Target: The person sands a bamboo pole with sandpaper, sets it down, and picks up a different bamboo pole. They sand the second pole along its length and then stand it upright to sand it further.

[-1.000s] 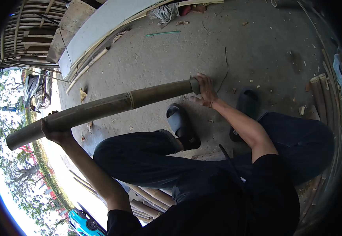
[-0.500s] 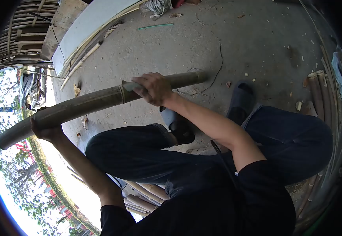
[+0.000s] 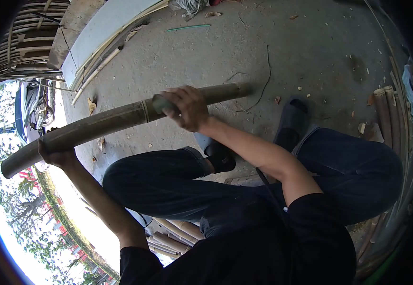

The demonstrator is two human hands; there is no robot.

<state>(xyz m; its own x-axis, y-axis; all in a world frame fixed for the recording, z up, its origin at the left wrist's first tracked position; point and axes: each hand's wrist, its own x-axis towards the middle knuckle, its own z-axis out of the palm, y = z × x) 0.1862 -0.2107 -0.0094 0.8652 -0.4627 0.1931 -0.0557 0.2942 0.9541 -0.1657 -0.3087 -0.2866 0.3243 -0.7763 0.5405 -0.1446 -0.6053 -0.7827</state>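
Note:
A thick greenish-brown bamboo pole slants across my view, its left end higher off the floor and its right end down near the concrete. My left hand is wrapped around the pole close to the left end. Past the ringed joint, my right hand presses a grey-green pad over the pole's upper side. The pad looks like a scouring cloth, bent around the bamboo and blurred by motion. My right fingers cover part of it.
Below the pole are my knees and sandals. Several bamboo poles lie at the right, and more bamboo pieces lie beside me at lower left. Long strips lie along a pale board. A thin dark wire curls on the floor.
My right hand and the pad have slid slightly right along the pole, and the pad now shows more bent. The pole has shifted a little; my left hand keeps its grip.

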